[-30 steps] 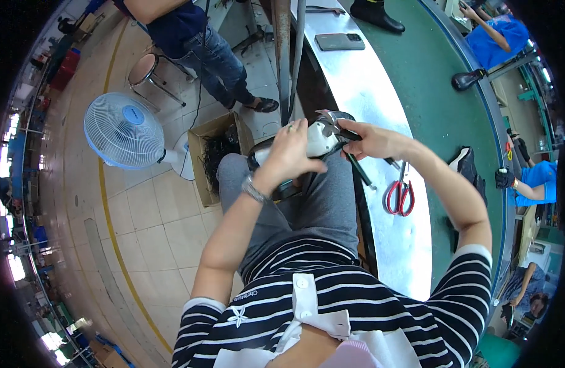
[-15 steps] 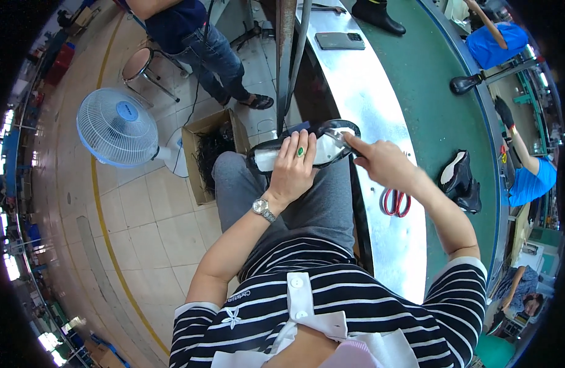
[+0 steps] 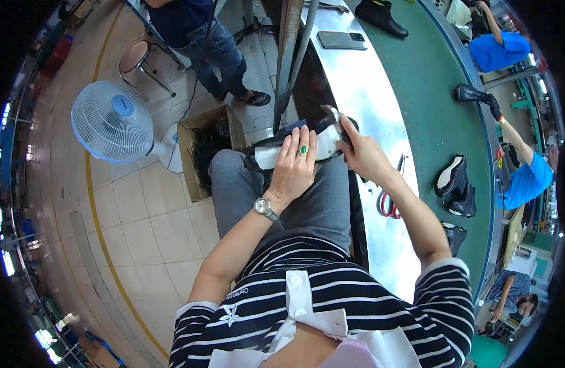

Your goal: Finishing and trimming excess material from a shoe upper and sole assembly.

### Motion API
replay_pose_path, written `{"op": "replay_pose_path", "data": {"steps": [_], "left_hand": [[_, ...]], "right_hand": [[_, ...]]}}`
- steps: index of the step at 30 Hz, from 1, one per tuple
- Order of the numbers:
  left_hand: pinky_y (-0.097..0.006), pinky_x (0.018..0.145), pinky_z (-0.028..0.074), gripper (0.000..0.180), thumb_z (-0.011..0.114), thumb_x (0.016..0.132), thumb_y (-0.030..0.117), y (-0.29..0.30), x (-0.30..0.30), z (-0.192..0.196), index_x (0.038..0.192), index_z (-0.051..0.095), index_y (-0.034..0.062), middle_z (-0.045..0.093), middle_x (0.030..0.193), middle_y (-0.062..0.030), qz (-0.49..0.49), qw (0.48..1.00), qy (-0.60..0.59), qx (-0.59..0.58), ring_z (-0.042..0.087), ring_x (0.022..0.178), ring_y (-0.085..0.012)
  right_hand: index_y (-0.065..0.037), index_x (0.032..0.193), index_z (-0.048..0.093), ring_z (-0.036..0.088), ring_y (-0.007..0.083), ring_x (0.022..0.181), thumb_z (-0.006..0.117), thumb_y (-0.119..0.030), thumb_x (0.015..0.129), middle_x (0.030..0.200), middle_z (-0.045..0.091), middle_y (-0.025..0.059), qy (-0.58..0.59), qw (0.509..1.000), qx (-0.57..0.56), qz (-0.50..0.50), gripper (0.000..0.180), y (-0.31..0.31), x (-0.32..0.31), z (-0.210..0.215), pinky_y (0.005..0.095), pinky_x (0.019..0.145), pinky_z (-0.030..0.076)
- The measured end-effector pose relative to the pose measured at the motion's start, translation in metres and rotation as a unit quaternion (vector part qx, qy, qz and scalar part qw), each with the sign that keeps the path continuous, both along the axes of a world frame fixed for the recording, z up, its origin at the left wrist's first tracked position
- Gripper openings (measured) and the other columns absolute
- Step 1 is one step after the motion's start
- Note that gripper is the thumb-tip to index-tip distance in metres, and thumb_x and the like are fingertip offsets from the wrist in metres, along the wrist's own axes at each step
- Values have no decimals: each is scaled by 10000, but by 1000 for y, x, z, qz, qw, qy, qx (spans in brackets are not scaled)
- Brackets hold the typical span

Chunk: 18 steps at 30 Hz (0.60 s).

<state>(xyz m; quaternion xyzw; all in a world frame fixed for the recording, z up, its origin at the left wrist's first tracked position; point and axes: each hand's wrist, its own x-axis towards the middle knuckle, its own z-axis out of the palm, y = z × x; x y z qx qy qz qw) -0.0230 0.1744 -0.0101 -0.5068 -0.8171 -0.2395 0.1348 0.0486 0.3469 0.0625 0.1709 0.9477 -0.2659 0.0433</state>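
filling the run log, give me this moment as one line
left hand: flat on black white-soled shoe, on lap | right hand: grips shoe's toe end, small metal tool | red-handled scissors: on steel bench

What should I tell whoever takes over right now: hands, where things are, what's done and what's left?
Left hand: lies flat on the black shoe on the lap, pressing its pale sole side.
Right hand: grips a metal tool at the shoe's far end.
Red-handled scissors lie on the metal bench, a phone farther up. More black shoes sit on the green belt.
Done: shoe held steady, tool in place.
Left: how far the work on the shoe has got cannot be told.
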Motion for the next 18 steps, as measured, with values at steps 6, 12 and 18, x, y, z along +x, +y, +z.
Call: {"op": "replay_pose_path", "data": {"steps": [6, 12, 18], "left_hand": [[-422, 1054, 369, 773, 765, 649, 149, 0, 2, -2, 1327, 457, -60, 483, 1338, -229, 16, 1000, 11, 3, 473, 1243, -355], [-434, 1064, 360, 760, 752, 660, 135, -3, 1, -1, 1326, 451, -72, 487, 1326, -232, 21, 1000, -12, 5, 461, 1252, -358], [-442, 1067, 359, 751, 754, 661, 115, 2, 0, -4, 1316, 445, -82, 517, 1266, -231, 17, 1000, -4, 9, 461, 1247, -376]], "right_hand": [[-84, 1446, 307, 638, 230, 547, 532, -126, 930, 610, 607, 107, 22, 997, -67, -8, 564, 9, 2, 6, 358, 564, 493], [-78, 1448, 299, 638, 247, 540, 536, -144, 938, 619, 611, 126, 30, 993, -110, -29, 566, -5, 0, 31, 361, 567, 497], [-141, 1451, 277, 630, 440, 667, 530, -172, 924, 712, 643, 238, -36, 997, 63, 39, 585, -7, -1, 13, 508, 640, 486]]}}
